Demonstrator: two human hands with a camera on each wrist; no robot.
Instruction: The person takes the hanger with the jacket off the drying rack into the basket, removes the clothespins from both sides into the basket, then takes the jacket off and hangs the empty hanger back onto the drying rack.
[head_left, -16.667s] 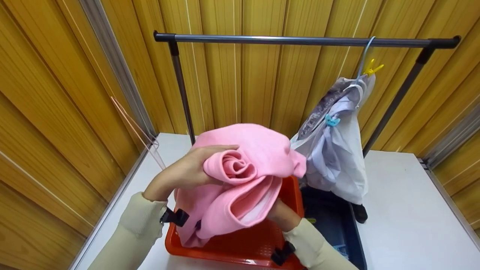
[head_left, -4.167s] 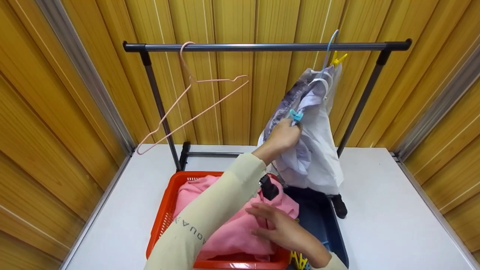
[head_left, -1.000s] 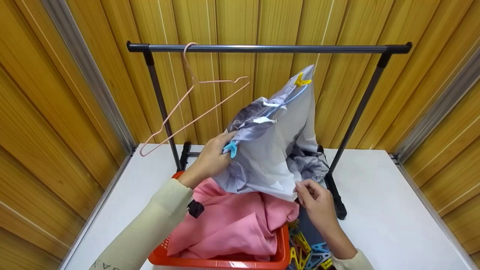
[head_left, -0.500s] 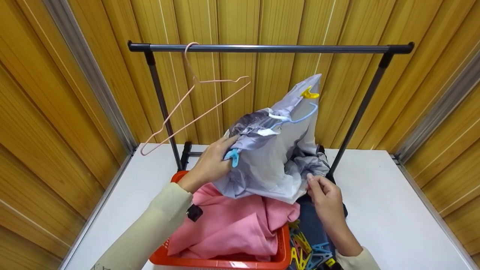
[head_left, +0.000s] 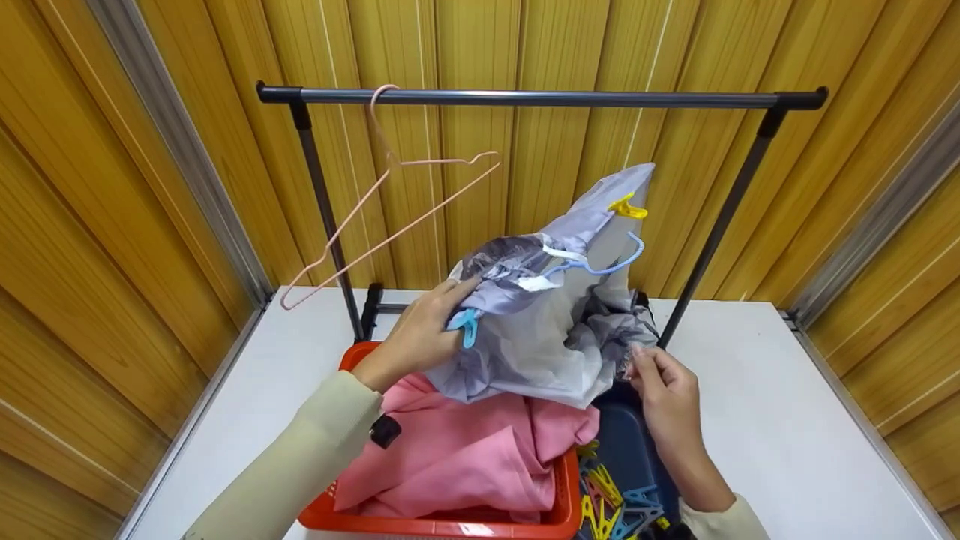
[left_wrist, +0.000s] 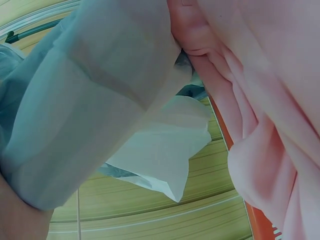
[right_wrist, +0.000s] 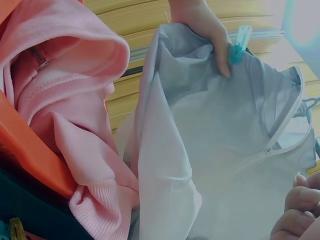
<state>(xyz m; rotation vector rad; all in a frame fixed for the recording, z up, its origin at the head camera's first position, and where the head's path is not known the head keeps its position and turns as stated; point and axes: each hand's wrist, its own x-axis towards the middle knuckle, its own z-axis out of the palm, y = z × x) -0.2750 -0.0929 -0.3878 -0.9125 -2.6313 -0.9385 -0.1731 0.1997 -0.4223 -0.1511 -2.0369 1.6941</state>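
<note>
My left hand (head_left: 431, 322) grips one shoulder of a thin grey-white zip jacket (head_left: 540, 345), right beside a light blue clothespin (head_left: 469, 327). The jacket is on a blue hanger (head_left: 615, 262), whose hook stands free in front of the rail. A yellow clothespin (head_left: 627, 206) is clipped at the jacket's far shoulder. My right hand (head_left: 667, 390) has curled fingers close to the jacket's lower right; I cannot tell whether they pinch cloth. In the right wrist view, the jacket's zipper (right_wrist: 270, 150) lies beyond my right knuckles (right_wrist: 300, 210).
A pink hanger (head_left: 390, 161) hangs at left on the dark rail (head_left: 562, 97). Below the jacket, an orange basket (head_left: 442, 527) holds pink sweatshirt cloth (head_left: 457, 450). Beside it, a dark blue tray (head_left: 626, 427) has several clothespins (head_left: 611, 502). Wood-patterned panels stand behind.
The jacket and blue hanger have come off the rail. Over the last second they tilt lower and toward the right, while my right hand moves slightly right. Earlier, pink clothing went into the basket.
</note>
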